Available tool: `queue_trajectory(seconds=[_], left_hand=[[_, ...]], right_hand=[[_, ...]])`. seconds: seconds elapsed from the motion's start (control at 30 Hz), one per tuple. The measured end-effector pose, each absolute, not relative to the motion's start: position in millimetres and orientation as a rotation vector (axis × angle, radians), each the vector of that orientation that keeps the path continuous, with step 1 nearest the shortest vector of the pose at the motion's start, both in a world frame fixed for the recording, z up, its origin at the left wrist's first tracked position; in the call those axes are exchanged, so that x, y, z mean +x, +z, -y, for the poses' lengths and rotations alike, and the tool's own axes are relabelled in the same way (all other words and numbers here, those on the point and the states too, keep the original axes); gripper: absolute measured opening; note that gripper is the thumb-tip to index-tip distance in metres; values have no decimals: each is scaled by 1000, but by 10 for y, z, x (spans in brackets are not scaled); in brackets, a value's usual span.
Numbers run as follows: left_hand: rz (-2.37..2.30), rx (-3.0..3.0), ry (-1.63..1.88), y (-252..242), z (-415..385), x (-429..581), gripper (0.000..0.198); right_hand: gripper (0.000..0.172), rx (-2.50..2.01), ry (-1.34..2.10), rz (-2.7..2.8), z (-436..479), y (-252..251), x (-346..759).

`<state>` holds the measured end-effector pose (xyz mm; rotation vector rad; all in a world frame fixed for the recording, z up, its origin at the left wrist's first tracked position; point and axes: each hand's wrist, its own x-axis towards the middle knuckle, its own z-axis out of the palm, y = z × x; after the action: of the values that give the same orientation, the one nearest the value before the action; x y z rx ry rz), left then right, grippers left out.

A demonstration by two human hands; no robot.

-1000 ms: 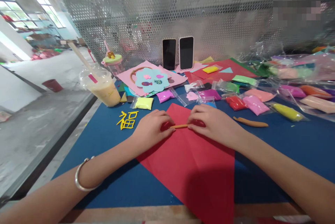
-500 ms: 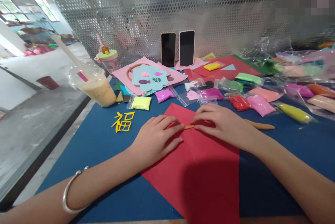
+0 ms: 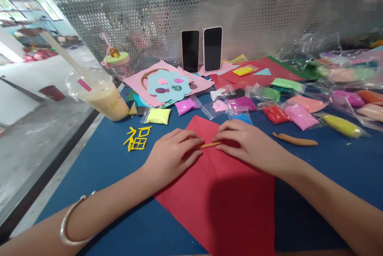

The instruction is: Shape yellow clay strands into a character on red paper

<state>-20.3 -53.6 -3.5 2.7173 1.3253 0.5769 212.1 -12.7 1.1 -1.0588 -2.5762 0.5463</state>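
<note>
Well, my left hand (image 3: 175,152) and right hand (image 3: 247,144) each pinched one end of a brown strip (image 3: 210,145) over the upper part of the red paper (image 3: 233,200), though I couldn't quite tell whether it touched down. A thicker roll (image 3: 296,140) lay on the blue table (image 3: 314,192) to the right, the yellow character (image 3: 138,138) to the left.

A sheet of paper (image 3: 227,192) lay on the bench (image 3: 101,160), a thin clay roll (image 3: 211,145) over its far part, between the left hand (image 3: 176,150) and the right hand (image 3: 239,138). A clay character (image 3: 138,138) lay left of the sheet, a drink cup (image 3: 104,100) behind it; a second roll (image 3: 296,140) lay right. Packets (image 3: 301,116) were spread behind, with two phones (image 3: 213,50) farther back before a perforated panel (image 3: 155,12).
</note>
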Motion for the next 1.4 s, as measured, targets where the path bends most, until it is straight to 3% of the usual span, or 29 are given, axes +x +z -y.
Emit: queue_trajectory(seconds=[0.33, 0.97, 1.1, 1.17, 1.3, 1.4], left_hand=[[-1410, 2666, 582, -27, 520, -209, 9], [-1439, 2725, 469, -16, 495, -102, 21], [-1442, 2702, 419, 14, 441, -32, 17], [-1448, 2558, 580, 88, 420, 15, 13], [-1344, 2098, 1060, 297, 382, 229, 10], [-1217, 2041, 1120, 377, 372, 470, 8]], right_hand=[[19, -1065, 504, 2553, 110, 2, 2119], [17, -1033, 497, 2563, 98, 4, 2110], [20, -1025, 621, 2469, 98, -6, 2106], [31, -1053, 809, 2168, 87, -7, 2110], [74, -911, 1248, 1478, 60, 62, 2035], [83, -833, 1428, 1277, 50, 168, 1907]])
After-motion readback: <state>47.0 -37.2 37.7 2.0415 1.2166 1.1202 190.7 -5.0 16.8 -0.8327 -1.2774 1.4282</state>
